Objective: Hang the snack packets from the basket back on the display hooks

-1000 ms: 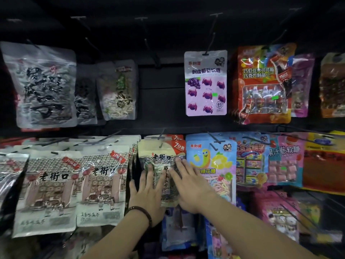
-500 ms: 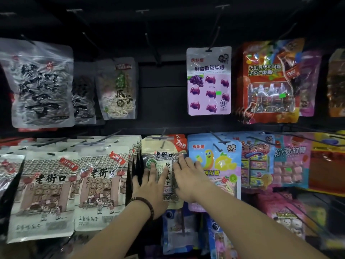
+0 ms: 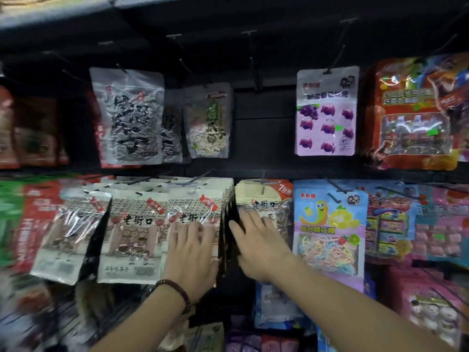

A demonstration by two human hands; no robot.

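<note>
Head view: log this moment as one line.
left hand: open, flat on cream packet stack | right hand: open, flat on red-cornered packet | basket: unseen

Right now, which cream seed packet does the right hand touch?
The packet with the red corner, beside the blue packet; the right hand rests on it, the left hand on the neighbouring stack.

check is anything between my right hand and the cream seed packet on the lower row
Nothing visible does: the right hand touches the cream packet with straight fingers, and that packet hangs on its hook.
</note>
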